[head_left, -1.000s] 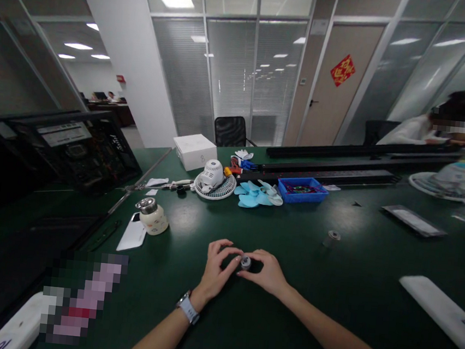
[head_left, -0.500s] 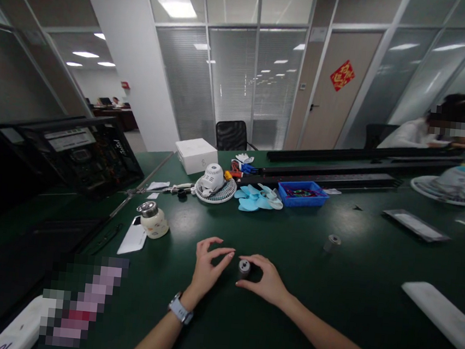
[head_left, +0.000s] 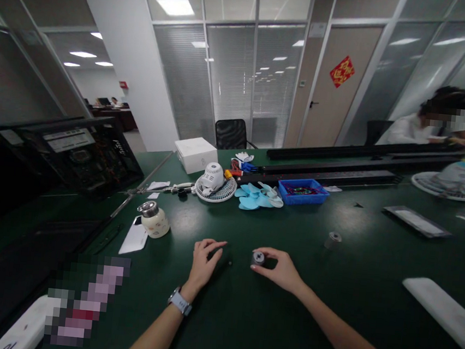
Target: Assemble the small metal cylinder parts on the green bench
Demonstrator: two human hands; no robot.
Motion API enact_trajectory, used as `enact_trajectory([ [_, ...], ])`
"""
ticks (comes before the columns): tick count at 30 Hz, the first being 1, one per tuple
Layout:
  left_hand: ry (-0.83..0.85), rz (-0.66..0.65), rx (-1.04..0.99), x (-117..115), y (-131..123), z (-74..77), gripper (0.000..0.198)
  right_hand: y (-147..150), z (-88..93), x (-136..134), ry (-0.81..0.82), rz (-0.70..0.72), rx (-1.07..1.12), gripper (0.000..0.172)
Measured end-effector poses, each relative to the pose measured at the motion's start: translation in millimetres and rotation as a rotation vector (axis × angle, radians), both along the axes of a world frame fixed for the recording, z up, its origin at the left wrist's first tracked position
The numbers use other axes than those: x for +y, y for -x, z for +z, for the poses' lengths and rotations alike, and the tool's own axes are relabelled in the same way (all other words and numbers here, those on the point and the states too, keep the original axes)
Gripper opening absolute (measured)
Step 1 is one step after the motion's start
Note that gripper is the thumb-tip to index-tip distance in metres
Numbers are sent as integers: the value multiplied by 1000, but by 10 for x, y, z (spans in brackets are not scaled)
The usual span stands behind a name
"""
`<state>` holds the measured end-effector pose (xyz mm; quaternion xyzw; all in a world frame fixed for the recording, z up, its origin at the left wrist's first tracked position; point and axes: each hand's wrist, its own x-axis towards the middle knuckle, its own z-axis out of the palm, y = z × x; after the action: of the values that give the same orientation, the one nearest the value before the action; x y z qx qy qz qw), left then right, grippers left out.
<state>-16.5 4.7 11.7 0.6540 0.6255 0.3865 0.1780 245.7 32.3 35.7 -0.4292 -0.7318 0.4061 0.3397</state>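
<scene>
My right hand (head_left: pixel 280 269) pinches a small grey cylindrical part (head_left: pixel 258 258) between thumb and fingers, low over the green table (head_left: pixel 242 329). My left hand (head_left: pixel 203 260), with a watch on its wrist, rests on the table a little to the left, fingers curled loosely and holding nothing that I can see. A tiny dark speck (head_left: pixel 230 262) lies on the table between the two hands. A second small grey cylinder (head_left: pixel 332 240) stands further right, apart from both hands.
A cream jar (head_left: pixel 153 218) and a white phone (head_left: pixel 135 238) lie at left. Behind are a white fan grille (head_left: pixel 215 187), light blue fan blades (head_left: pixel 257 195), a blue tray (head_left: pixel 302 191), a white box (head_left: pixel 195 154) and an open computer case (head_left: pixel 70 150). A person sits far right.
The hands have come apart. My right hand moved right with the grey part in it, and my left hand let go and settled on the table.
</scene>
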Motion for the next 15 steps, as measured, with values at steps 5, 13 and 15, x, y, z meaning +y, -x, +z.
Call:
enact_trajectory([
  [5,-4,23,-73,25,0,-47,40,-1128,291,220,38,-234,-81,53],
  [13,15,14,-75,29,-23,-38,42,-2275,-81,202,91,-391,-116,49],
  [15,9,19,-66,26,-27,-32,40,-2314,-192,224,25,-350,-114,46],
])
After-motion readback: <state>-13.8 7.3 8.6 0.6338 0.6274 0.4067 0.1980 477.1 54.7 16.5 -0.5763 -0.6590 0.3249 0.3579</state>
